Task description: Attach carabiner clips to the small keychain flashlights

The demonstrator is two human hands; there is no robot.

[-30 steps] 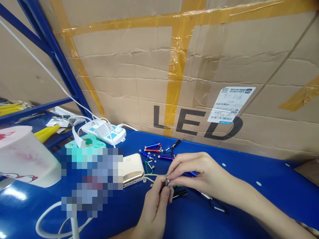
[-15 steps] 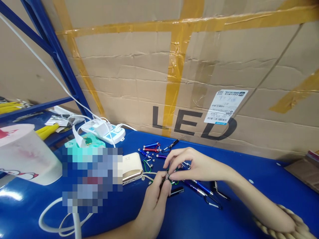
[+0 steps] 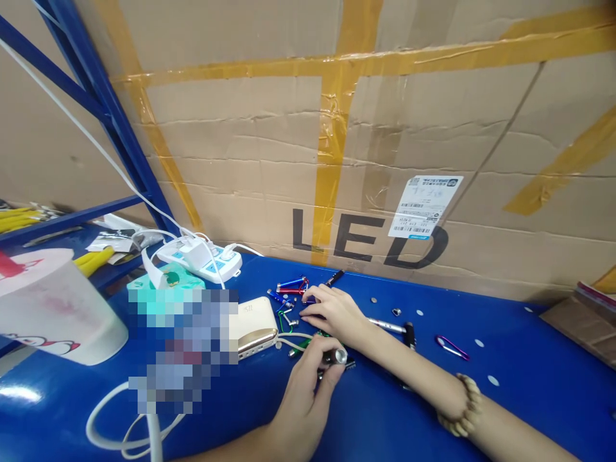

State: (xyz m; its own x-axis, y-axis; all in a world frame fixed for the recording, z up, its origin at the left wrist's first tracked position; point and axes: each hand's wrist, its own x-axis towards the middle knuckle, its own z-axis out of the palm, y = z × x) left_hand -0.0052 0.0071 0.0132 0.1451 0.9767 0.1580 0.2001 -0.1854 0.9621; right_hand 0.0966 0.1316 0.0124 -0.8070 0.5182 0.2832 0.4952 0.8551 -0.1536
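Observation:
Between the thumb and fingers of my left hand (image 3: 305, 394) is a small dark penlight (image 3: 339, 357), its round silver end pointing up toward me. My right hand (image 3: 337, 316) reaches over the cluster of parts with its fingers apart, bent downward; whether a fingertip touches a part cannot be made out. Just beyond the fingertips lie a blue penlight (image 3: 290, 282) and a red penlight (image 3: 289, 290). A green carabiner (image 3: 283, 322) lies left of the right fingertips. Past the right wrist, a silver penlight (image 3: 387, 326) shows partly. My right forearm hides some pieces.
A white power bank (image 3: 255, 316) with a cable sits left of my hands. Farther left are a power strip (image 3: 224, 260) and a tilted white cup (image 3: 72, 314). A purple carabiner (image 3: 452, 347) lies at right. The large carton (image 3: 250, 160) borders the table's back.
My hands have separated. My right hand has moved left and away from me, over the parts. The left hand now shows a penlight end-on, and the view has shifted slightly right.

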